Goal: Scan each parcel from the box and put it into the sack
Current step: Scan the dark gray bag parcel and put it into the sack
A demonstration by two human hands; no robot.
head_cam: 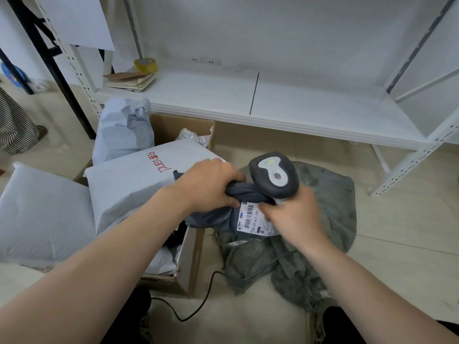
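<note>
My left hand (211, 184) grips the bunched end of a dark grey parcel (218, 214) with a white barcode label (250, 217), held above the box's right edge. My right hand (293, 214) holds a grey handheld scanner (274, 175) by its handle, its head right beside the parcel, and its fingers touch the label. The cardboard box (191, 259) on the left is full of white mailer parcels, the top one (139, 180) bearing red lettering. A grey-green sack (327, 209) lies crumpled on the floor beneath the parcel.
A low white shelf (273, 105) spans the back, with a roll of yellow tape (146, 64) and flat cardboard envelopes (131, 80) at its left end. The scanner's black cable (198, 301) trails over the tiled floor. A large white parcel (42, 214) lies left of the box.
</note>
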